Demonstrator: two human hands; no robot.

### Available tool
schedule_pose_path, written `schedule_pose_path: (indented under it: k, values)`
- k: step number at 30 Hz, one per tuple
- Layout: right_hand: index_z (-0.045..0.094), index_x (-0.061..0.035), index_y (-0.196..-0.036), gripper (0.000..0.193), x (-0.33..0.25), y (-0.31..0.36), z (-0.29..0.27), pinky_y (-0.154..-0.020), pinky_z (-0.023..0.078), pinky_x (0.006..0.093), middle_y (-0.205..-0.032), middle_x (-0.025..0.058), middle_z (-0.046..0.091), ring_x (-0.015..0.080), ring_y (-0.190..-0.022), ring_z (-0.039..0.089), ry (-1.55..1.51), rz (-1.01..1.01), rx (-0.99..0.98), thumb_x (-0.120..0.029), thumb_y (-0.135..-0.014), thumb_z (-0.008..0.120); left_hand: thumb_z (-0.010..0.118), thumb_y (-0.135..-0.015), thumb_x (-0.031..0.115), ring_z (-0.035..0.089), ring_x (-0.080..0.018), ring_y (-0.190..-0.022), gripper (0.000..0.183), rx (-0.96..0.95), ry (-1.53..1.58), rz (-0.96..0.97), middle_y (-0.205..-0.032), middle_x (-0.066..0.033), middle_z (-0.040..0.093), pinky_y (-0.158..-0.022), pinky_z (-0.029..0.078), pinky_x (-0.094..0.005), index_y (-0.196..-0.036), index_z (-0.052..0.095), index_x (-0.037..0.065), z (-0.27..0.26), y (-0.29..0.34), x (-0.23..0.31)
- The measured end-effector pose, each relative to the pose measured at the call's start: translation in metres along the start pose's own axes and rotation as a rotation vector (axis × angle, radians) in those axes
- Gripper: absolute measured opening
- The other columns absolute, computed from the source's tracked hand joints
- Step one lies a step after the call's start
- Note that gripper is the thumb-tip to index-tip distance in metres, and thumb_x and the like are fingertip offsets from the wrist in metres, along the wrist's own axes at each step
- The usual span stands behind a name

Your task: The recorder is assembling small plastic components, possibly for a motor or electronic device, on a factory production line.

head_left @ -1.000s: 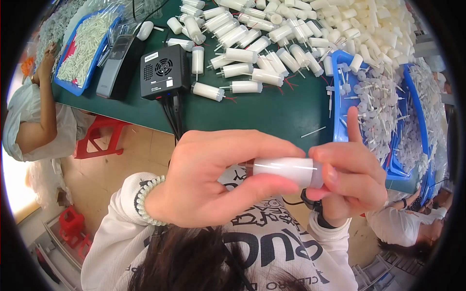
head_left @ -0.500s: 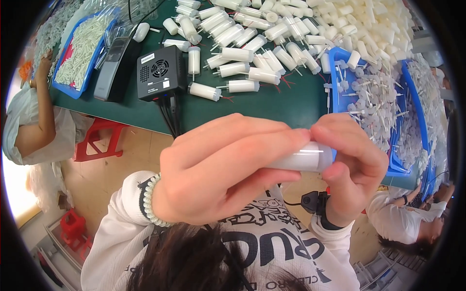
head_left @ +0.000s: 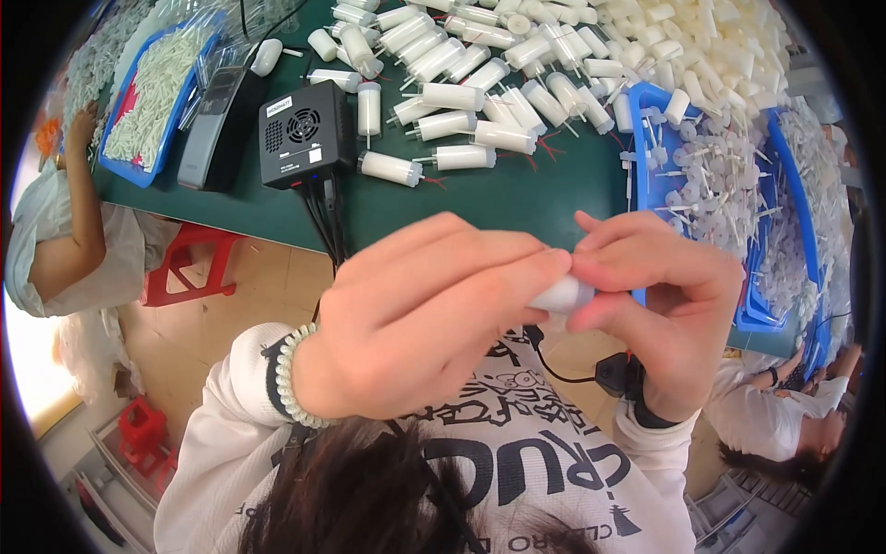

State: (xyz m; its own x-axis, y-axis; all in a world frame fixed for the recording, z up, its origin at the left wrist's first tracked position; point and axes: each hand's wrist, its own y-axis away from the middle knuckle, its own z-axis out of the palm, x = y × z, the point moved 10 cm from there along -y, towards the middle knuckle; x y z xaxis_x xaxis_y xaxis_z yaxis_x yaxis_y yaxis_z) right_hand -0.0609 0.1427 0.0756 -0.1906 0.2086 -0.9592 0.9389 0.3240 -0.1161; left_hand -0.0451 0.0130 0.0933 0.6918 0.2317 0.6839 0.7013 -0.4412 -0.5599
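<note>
My left hand [head_left: 415, 319] is wrapped round a white cylinder [head_left: 554, 296] with a clear shell, held above the near table edge. Most of it is hidden in the palm; only its right end shows between my hands. My right hand [head_left: 660, 286] closes thumb and fingers on that end, where a translucent cap [head_left: 583, 295] is partly covered by the fingertips. Beyond my hands, several similar white cylinders [head_left: 447, 126] lie loose on the green table [head_left: 517, 198], some with thin red wires and a small stem at an end.
A black fan box [head_left: 307, 134] with cables stands at the table's near edge. Blue trays [head_left: 653, 185] of white stemmed caps are at right, a tray of small white tubes [head_left: 157, 102] at left. White foam plugs [head_left: 701, 46] pile up far right. Co-workers sit on both sides.
My right hand has moved a little left, its fingers now pinching over the cap end. Less of the cylinder shows between my hands.
</note>
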Motion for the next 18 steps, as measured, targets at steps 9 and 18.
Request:
schedule_pose_path:
  k: [9, 18]
  values:
    - [0.066, 0.0060, -0.088, 0.024, 0.034, 0.002, 0.002, -0.071, 0.051, 0.0263, -0.088, 0.0159, 0.065, 0.0170, -0.079, 0.062, -0.556, 0.292, 0.101, 0.011, -0.065, 0.070, 0.076, -0.064, 0.002, 0.064, -0.0211, -0.072, 0.037, -0.042, 0.138, -0.217, -0.087, -0.0127, 0.067, -0.059, 0.051, -0.0252, -0.098, 0.063, -0.005, 0.000, -0.009, -0.015]
    - [0.064, 0.0039, -0.084, 0.013, 0.066, -0.003, 0.024, -0.074, 0.051, 0.0252, -0.080, 0.0088, 0.065, 0.0118, -0.078, 0.062, -0.662, 0.537, -0.109, 0.002, -0.073, 0.071, 0.072, -0.070, 0.002, 0.063, -0.0163, -0.066, 0.032, -0.103, 0.097, -0.237, -0.084, -0.0137, 0.066, -0.055, 0.048, -0.0234, -0.100, 0.063, -0.004, 0.006, -0.001, -0.026]
